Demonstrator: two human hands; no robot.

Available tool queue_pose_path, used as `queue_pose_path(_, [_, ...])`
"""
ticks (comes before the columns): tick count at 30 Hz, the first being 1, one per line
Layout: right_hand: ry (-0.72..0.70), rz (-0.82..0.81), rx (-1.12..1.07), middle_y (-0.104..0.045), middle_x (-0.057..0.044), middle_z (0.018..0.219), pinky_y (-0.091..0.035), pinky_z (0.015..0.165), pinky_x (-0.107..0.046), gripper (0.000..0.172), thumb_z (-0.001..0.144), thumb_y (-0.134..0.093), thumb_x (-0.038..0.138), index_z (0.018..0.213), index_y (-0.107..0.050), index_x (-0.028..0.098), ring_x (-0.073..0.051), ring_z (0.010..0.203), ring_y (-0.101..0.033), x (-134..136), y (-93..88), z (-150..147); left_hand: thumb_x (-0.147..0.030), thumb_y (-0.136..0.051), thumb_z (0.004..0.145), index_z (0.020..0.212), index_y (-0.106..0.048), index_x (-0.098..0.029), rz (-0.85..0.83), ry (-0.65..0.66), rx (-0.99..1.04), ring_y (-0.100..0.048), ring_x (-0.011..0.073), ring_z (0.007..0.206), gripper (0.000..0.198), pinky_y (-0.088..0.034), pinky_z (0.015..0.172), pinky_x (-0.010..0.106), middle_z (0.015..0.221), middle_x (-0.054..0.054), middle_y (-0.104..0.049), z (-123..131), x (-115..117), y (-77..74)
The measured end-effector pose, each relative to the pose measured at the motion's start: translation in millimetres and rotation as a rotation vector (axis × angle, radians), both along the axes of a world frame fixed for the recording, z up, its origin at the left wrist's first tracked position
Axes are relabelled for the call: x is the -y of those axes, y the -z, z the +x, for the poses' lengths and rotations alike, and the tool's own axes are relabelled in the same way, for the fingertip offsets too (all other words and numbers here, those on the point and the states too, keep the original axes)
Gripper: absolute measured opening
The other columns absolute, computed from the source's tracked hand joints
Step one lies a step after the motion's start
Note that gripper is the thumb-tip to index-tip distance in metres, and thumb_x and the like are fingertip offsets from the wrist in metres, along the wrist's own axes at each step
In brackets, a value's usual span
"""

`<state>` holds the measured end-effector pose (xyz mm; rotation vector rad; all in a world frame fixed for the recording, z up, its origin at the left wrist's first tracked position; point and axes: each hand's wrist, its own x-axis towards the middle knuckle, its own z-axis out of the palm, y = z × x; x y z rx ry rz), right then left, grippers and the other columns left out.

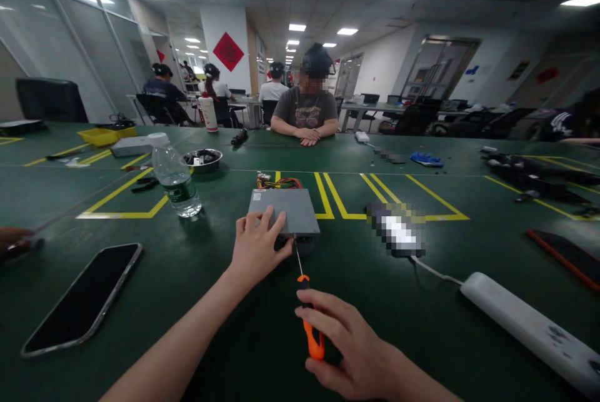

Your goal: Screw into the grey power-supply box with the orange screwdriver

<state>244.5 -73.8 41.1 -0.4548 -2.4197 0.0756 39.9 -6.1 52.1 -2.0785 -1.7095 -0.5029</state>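
Observation:
A grey metal computer power supply lies flat on the green table, with a bundle of coloured wires at its far side. My left hand grips its near left corner, fingers spread over the top and thumb at the front face. In my right hand is an orange and black screwdriver, held by the handle between thumb and fingers. Its thin shaft points away from me, and the tip meets the front face of the power supply near my left thumb. Whatever the tip touches is too small to make out.
A water bottle and a phone stand and lie on the left. Behind the bottle is a metal bowl. To the right are a bright-screened phone and a white power strip. A person sits opposite.

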Motion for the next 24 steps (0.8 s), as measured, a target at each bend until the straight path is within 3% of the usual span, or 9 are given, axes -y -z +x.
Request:
queue_pose_path(3, [-0.005, 0.024, 0.034, -0.059, -0.018, 0.113, -0.051, 0.079, -0.031, 0.034, 0.096, -0.035, 0.039, 0.116, -0.045, 0.014, -0.021, 0.101, -0.061, 1, -3.9, -3, -0.048, -0.046, 0.081, 0.122, -0.050, -0.025, -0.002, -0.002, 0.001, -0.041, 0.0315, 0.106, 0.048, -0.033, 0.082, 0.044, 0.130, 0.009, -0.048, 0, 0, -0.4])
queue_pose_path(8, [-0.019, -0.058, -0.095, -0.060, -0.016, 0.113, -0.048, 0.088, -0.030, 0.041, 0.094, -0.041, 0.044, 0.121, -0.032, 0.014, -0.019, 0.109, -0.057, -3, -1.4, -2, -0.048, -0.046, 0.080, 0.122, -0.051, -0.025, -0.002, -0.005, 0.001, -0.041, 0.0311, 0.105, 0.047, -0.033, 0.083, 0.045, 0.130, 0.009, -0.047, 1, 0, 0.0])
queue_pose_path(12, [-0.063, 0.027, -0.143, -0.065, -0.013, 0.103, -0.050, 0.083, -0.032, 0.039, 0.091, -0.042, 0.037, 0.120, -0.033, 0.014, -0.021, 0.106, -0.059, -6, 3.7, 9, -0.048, -0.046, 0.080, 0.122, -0.050, -0.025, -0.005, -0.009, -0.007, -0.041, 0.0311, 0.106, 0.048, -0.033, 0.083, 0.045, 0.130, 0.009, -0.047, 1, 0, 0.3])
queue_pose_path(19, [0.083, 0.105, -0.243, -0.066, -0.014, 0.097, -0.053, 0.071, -0.033, 0.039, 0.074, -0.046, 0.018, 0.112, -0.039, 0.014, -0.020, 0.081, -0.068, -3, 3.1, 23, -0.048, -0.045, 0.081, 0.123, -0.050, -0.025, -0.011, -0.013, -0.011, -0.041, 0.0313, 0.106, 0.048, -0.033, 0.083, 0.045, 0.130, 0.009, -0.046, 1, 0, -0.1])
queue_pose_path(24, [0.076, 0.085, -0.247, -0.066, -0.013, 0.098, -0.053, 0.071, -0.033, 0.040, 0.072, -0.047, 0.019, 0.111, -0.040, 0.015, -0.022, 0.084, -0.068, -4, 5.2, 22, -0.049, -0.045, 0.081, 0.122, -0.050, -0.026, -0.013, -0.015, -0.007, -0.040, 0.0314, 0.106, 0.048, -0.032, 0.084, 0.046, 0.130, 0.009, -0.046, 2, 0, 0.0])
